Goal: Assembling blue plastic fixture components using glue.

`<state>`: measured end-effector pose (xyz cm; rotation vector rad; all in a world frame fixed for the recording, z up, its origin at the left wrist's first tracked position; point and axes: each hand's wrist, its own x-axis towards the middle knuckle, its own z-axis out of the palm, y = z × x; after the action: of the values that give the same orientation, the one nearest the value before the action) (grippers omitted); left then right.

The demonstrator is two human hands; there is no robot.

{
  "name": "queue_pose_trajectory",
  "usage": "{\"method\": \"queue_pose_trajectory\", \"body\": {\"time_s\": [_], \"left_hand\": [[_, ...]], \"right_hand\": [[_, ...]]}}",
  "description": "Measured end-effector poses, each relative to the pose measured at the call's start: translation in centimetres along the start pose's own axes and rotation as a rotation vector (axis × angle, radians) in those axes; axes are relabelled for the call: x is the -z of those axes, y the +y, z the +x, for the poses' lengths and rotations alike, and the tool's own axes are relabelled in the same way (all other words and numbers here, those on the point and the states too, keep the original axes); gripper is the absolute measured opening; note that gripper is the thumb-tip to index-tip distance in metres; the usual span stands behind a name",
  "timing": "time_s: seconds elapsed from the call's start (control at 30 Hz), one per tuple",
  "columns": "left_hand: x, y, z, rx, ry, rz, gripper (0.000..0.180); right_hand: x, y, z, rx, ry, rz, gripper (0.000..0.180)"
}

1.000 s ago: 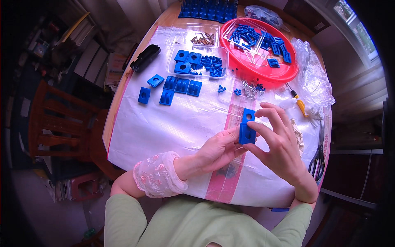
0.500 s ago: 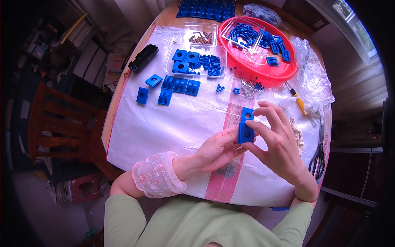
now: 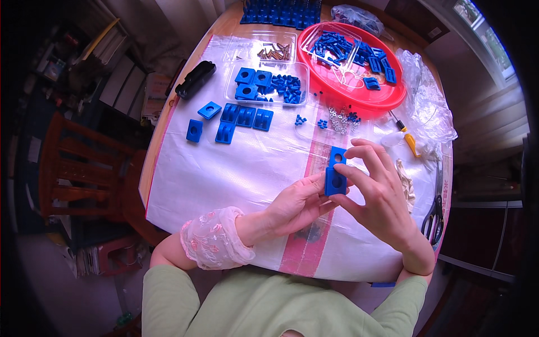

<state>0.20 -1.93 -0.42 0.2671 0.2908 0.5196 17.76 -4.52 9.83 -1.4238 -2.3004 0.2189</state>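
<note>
Over the near right part of the table, both my hands grip a blue plastic part made of two square blocks [image 3: 336, 189], each with a round hole, one beyond the other. My left hand [image 3: 297, 205] pinches it from the left, with the lower fingers curled beneath. From the right, my right hand [image 3: 377, 194] closes thumb and fingertips on its edges. Whether the two blocks are joined is not clear. Similar blue blocks [image 3: 246, 117] lie in a cluster at the left, with a loose holed block [image 3: 194, 130] beside them.
A clear tray [image 3: 306, 95] holds blue blocks and small blue pieces; another box [image 3: 230, 51] has brass screws. Behind stands a red basin [image 3: 387, 101] of blue parts. Metal nuts [image 3: 339, 121], a yellow-handled screwdriver [image 3: 412, 145], black scissors [image 3: 433, 219] and plastic film [image 3: 424, 101] lie rightward. A black case [image 3: 196, 78] sits left.
</note>
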Motion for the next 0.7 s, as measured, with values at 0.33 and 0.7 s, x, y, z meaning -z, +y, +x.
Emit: {"method": "queue_pose_trajectory", "body": {"time_s": [0.33, 0.7], "left_hand": [[-0.26, 0.09, -0.04, -0.011, -0.008, 0.009, 0.03], [-0.47, 0.24, -0.11, 0.006, -0.001, 0.014, 0.031]], "right_hand": [[-0.03, 0.01, 0.0, -0.002, 0.0, 0.016, 0.043], [-0.18, 0.25, -0.11, 0.004, 0.026, 0.023, 0.043]]}}
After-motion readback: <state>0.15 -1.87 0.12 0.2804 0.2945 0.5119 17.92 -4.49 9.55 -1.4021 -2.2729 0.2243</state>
